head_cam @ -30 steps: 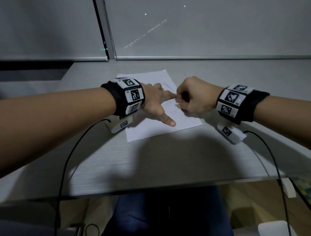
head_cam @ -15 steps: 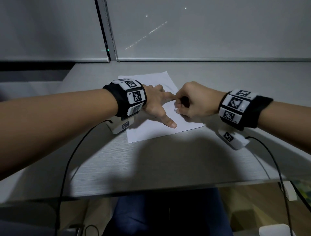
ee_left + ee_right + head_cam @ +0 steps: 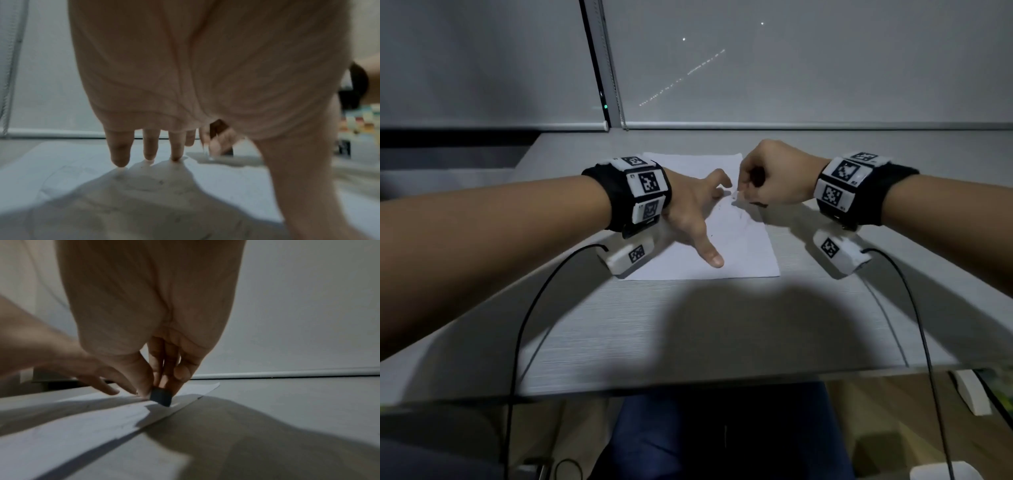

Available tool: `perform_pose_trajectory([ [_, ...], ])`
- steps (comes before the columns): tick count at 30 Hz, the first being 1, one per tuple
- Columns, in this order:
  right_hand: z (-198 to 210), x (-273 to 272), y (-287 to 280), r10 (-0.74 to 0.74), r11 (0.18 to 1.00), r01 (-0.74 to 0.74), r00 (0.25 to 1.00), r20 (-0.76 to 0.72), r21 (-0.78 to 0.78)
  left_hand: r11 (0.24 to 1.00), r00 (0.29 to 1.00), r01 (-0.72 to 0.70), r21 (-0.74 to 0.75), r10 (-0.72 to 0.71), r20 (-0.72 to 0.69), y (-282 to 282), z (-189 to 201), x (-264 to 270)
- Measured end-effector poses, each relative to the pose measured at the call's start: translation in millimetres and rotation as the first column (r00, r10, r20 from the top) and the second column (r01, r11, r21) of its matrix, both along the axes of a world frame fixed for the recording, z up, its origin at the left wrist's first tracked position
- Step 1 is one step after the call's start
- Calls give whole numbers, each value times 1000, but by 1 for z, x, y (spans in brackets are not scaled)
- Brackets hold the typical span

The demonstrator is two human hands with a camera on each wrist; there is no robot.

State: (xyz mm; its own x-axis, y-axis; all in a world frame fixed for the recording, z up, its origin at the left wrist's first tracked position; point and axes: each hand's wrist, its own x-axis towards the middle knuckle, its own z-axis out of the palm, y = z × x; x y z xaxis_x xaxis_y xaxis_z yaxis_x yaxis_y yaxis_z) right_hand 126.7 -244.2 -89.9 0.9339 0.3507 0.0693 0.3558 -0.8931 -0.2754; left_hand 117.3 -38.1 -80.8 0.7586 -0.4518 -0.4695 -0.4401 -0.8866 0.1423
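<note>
Head view: pins the paper (image 3: 743,250) to the table (image 3: 825,308) with the splayed left hand (image 3: 690,209), laid lengthwise away from the body; faint pencil marks (image 3: 739,214) — unreadable. Left wrist: presses straight fingertips (image 3: 120,155) onto the paper. Right wrist: pinches a dark eraser (image 3: 160,396) in the right hand (image 3: 152,313) — upright, end down near the paper's right edge.

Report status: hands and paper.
Left hand spread, fingertips pressing paper flat. Right hand pinches small dark block, tip on paper. Nothing in the way.
</note>
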Motion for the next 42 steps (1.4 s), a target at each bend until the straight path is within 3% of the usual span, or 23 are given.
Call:
perform_pose_trajectory([
  [4,-14,-3,4,29,999,-30,998,-64,-20,999,1000,11,-35,-12,-23,0,8,2],
  [11,-16,-3,-3,22,998,-14,992,-124,63,999,989,30,22,-33,142,-14,-11,5],
  [18,-18,8,-1,-31,999,31,999,-17,-18,998,989,43,48,-50,141,-13,-17,10],
  [22,-17,-2,6,45,997,-47,998,-39,-65,996,987,63,67,-72,146,-11,-19,11],
  [26,-8,-12,9,155,984,-168,975,-159,-67,992,982,76,105,-92,163,-14,-17,10],
  [35,-8,17,15,-38,995,38,999,4,-89,983,984,73,168,-99,148,-19,-16,13],
  [42,-3,-2,10,120,990,-130,981,-151,-62,985,984,73,156,-97,152,-22,-15,12],
])
